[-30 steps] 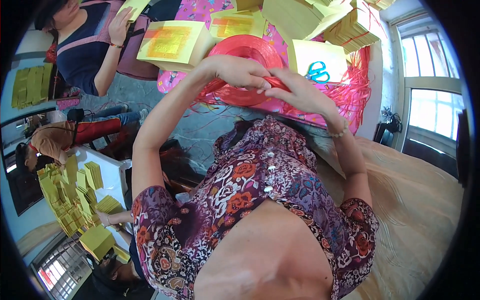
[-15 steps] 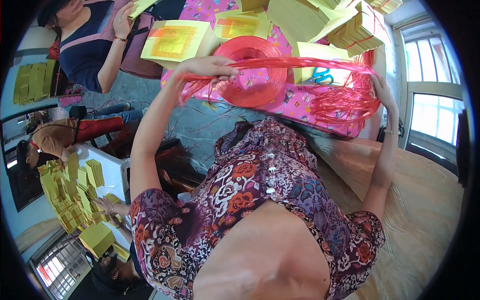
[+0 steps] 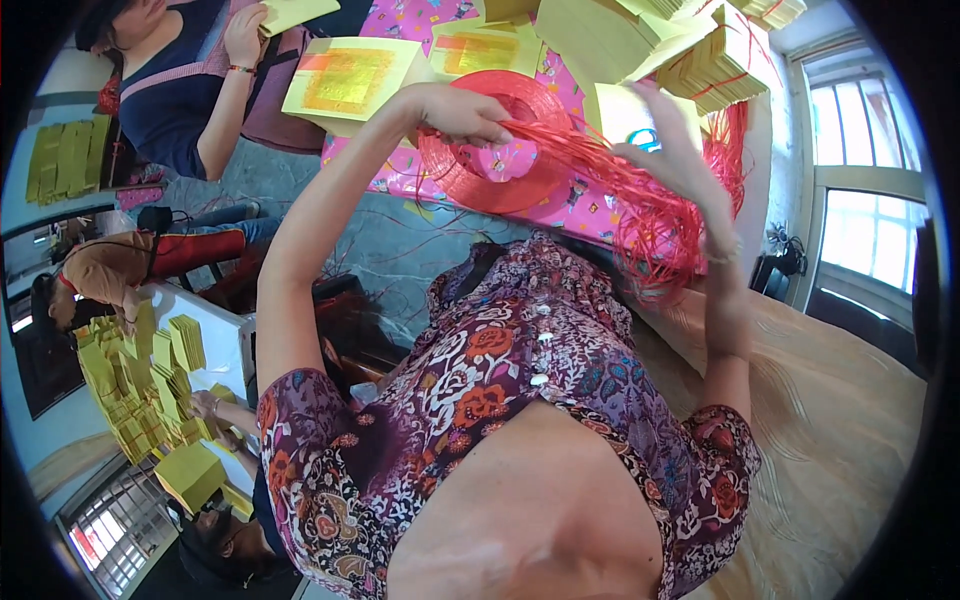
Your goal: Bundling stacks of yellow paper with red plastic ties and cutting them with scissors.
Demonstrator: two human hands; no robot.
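Note:
My left hand point(image 3: 462, 112) is closed around one end of a bundle of red plastic strands point(image 3: 655, 225). From this grip the strands stretch rightward and hang loose in a tangle past the pink table edge. Under the left hand lies a flat red coil of plastic twine point(image 3: 490, 192). My right hand point(image 3: 675, 150) is blurred, with thumb and fingers apart, above the strands. Beside its thumb, blue scissor handles point(image 3: 643, 140) show on a yellow paper stack point(image 3: 605, 110); the right hand partly covers them.
A pink patterned cloth point(image 3: 400, 165) covers the table. Yellow paper stacks with gold squares point(image 3: 345, 85) stand behind, along with tied bundles point(image 3: 715, 65). Left, co-workers point(image 3: 180, 95) handle yellow paper; a white table point(image 3: 215, 330) holds more bundles. Windows point(image 3: 865, 235) are at right.
My left hand has moved right over the coil. My right hand has let go of the strands' right end and swung inward near the scissors; the strands now droop lower.

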